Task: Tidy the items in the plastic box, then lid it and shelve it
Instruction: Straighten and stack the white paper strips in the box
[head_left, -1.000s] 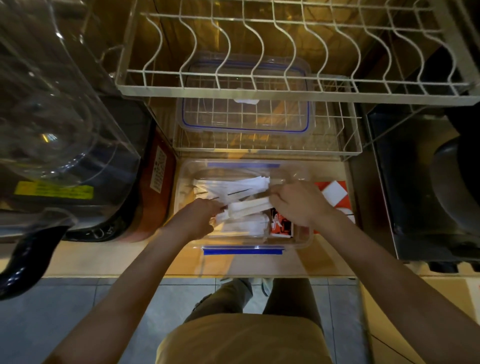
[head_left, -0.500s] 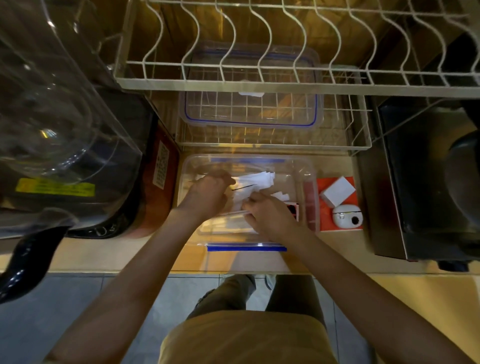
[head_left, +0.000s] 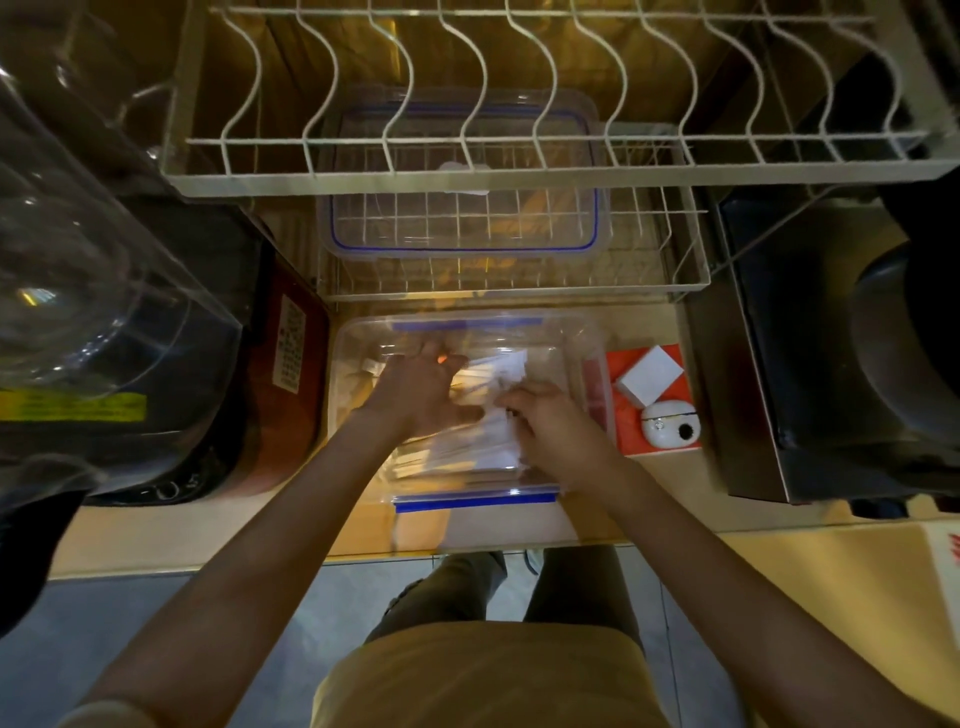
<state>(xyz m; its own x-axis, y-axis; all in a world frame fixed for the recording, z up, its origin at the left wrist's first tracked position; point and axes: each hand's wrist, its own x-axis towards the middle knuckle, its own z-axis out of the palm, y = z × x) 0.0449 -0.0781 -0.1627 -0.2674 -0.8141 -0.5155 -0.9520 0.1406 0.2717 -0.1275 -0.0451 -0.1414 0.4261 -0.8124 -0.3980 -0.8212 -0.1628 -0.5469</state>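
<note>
- Our right hand (head_left: 558, 434) has slid left and nearer since a moment ago, fingers curled on the white paper packets (head_left: 493, 447); whether it grips them we cannot tell.
- Our left hand (head_left: 421, 392) has spread flat, pressing the packets.
- The plastic box (head_left: 597, 364) sits on the counter (head_left: 156, 535), unlidded.
- Farther, its blue-rimmed lid (head_left: 467, 249) still lies on the wire shelf (head_left: 665, 280).
- Left, a yellow label (head_left: 72, 405) is unreadable.

The person wears a mustard-yellow top, short-sleeved with a pale cuff at the left arm, and dark olive-grey trousers; forearms bare.
</note>
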